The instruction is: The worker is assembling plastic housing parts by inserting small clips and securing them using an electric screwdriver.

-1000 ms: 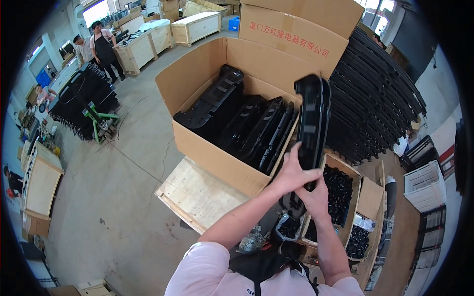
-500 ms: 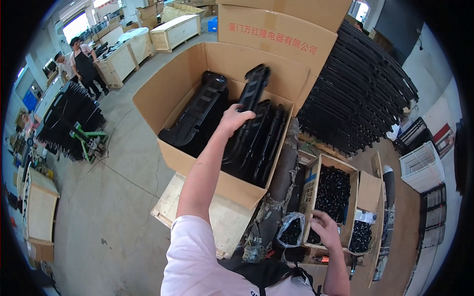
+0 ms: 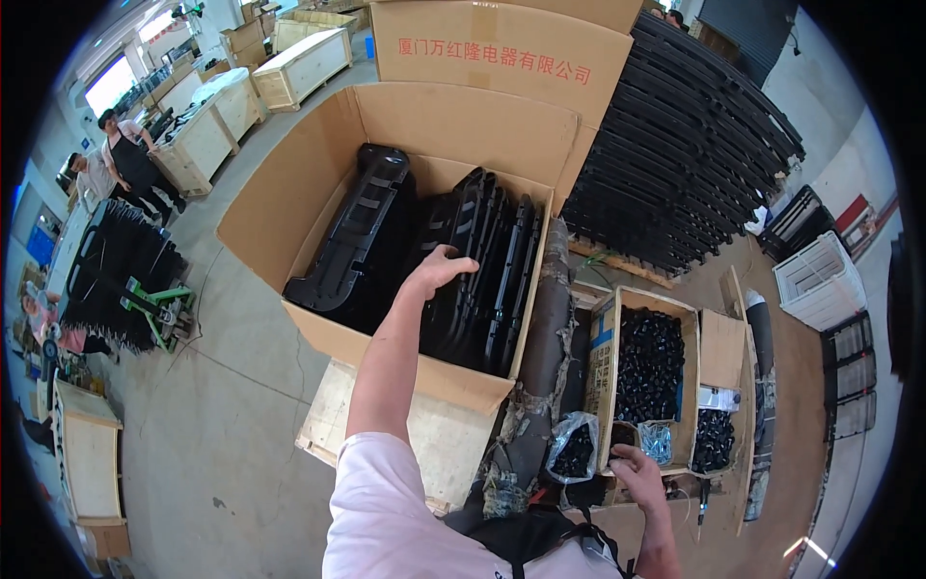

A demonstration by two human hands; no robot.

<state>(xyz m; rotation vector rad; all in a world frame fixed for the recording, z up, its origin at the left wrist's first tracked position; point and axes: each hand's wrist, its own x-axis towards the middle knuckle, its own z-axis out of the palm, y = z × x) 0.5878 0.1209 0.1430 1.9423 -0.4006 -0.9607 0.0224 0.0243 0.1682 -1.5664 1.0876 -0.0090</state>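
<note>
A cardboard box [image 3: 415,362] holds several long black plastic panels, standing on edge side by side. Deep in it, my left hand [image 3: 442,270] is closed at the edge of one black plastic panel [image 3: 468,217], which leans against the panels to its right. A wider black panel [image 3: 352,232] lies along the box's left side. My right hand [image 3: 639,475] hovers at the near end of a tray [image 3: 603,386] of small black parts [image 3: 651,362]. Its fingers are half bent and apart, with nothing visible between them.
A plastic bag of black parts [image 3: 574,452] sits left of the tray, and more small parts [image 3: 714,439] lie to its right. A wrapped roll [image 3: 552,318] runs beside the box. Tall stacked black panels [image 3: 685,145] stand behind. Two people [image 3: 135,159] stand far left.
My left hand has lowered the raised black panel into the box, among the others. My right hand has moved slightly toward me, at the tray's near end. The view has shifted a little.
</note>
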